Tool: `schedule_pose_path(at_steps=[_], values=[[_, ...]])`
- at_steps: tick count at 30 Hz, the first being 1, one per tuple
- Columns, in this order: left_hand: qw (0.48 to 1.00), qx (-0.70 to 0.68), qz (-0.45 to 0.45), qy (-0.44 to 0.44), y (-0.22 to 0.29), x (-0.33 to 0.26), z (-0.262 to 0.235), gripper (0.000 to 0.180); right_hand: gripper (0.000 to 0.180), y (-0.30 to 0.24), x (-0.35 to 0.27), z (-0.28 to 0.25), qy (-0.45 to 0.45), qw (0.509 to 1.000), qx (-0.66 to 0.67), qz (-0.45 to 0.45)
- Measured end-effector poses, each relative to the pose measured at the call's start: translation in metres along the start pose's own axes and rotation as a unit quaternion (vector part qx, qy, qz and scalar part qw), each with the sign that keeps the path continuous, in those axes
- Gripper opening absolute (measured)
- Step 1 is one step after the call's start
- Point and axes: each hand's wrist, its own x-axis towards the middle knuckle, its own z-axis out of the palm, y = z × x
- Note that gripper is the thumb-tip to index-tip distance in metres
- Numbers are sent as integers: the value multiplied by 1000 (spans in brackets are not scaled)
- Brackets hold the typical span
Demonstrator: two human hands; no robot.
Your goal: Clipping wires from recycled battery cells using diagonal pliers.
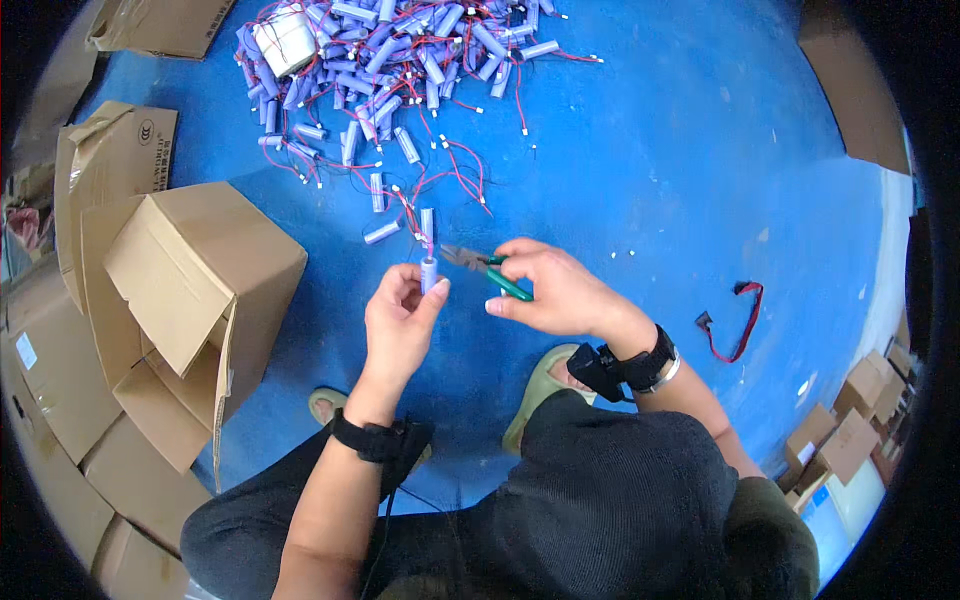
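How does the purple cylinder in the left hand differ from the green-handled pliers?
Colour: the purple cylinder is purple; the pliers have green handles and grey jaws.
Pose: the cylinder runs up-down in the picture; the pliers slant, tips up-left.
Shared: both are held, one in each hand.

Blue floor (690, 200) right of right hand (555, 290) passable until red-black cable (752, 322); battery pile (385, 60) blocks ahead, open cardboard box (190, 272) left

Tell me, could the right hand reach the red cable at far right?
Probably yes, perhaps with a lean: nothing bulky stands between the right hand and the red cable, though that hand holds pliers.
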Motion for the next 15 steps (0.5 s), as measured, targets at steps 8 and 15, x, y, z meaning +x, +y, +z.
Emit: schedule_pose_path(at_steps=[8, 15], values=[[989, 133, 45, 54, 0, 2, 3, 16, 37, 7, 4, -3, -72, 997, 32, 15], [935, 286, 185, 96, 5, 1, 1, 17, 28, 0, 5, -2, -44, 994, -94, -29]])
